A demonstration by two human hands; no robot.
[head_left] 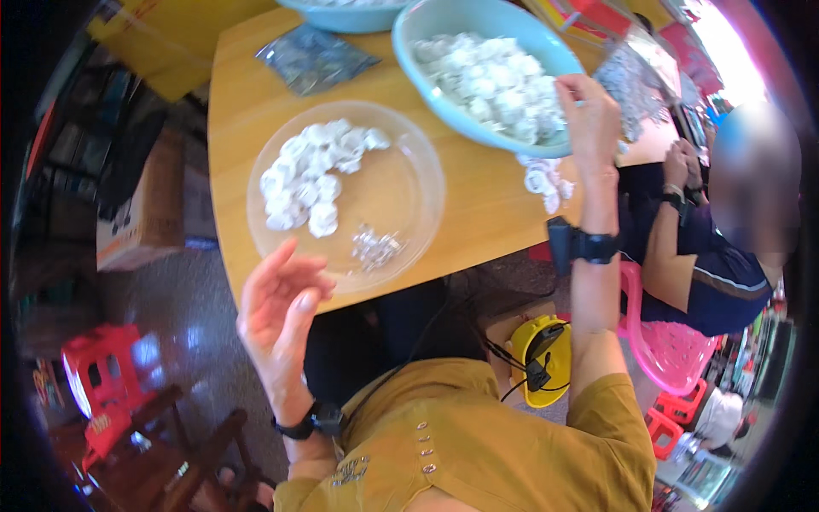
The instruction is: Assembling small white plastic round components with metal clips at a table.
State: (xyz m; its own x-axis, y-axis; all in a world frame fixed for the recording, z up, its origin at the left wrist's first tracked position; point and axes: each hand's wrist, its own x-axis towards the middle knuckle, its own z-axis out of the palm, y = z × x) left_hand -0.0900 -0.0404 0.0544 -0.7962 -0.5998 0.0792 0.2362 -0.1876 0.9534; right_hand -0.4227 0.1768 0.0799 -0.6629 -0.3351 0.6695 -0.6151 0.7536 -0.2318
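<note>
Small white pieces [490, 81]: heaped in the light blue bowl [426, 38], at the far right of the wooden table [247, 102].
Right hand [589, 115]: over the near right rim of the blue bowl, fingers curled down into the heap; impossible to tell whether a piece is pinched, as the palm hides the fingertips.
Direction from right hand: straight below and slightly left, touching or nearly so.
Left hand [281, 311]: raised, open and empty, fingers loosely spread, at the near edge of the clear plastic dish [418, 162].
Direction from left hand: up and to the right, well apart, across the clear dish.
Nearer hand: the right, by far.
Clear dish: holds an arc of white pieces [311, 175] on its left side and a small pile of shiny bits [375, 247] near its front.
Loose pieces [546, 179]: on the table just below the blue bowl, near the right wrist.
Beyond: a seated person [708, 264] at the table's right end.
</note>
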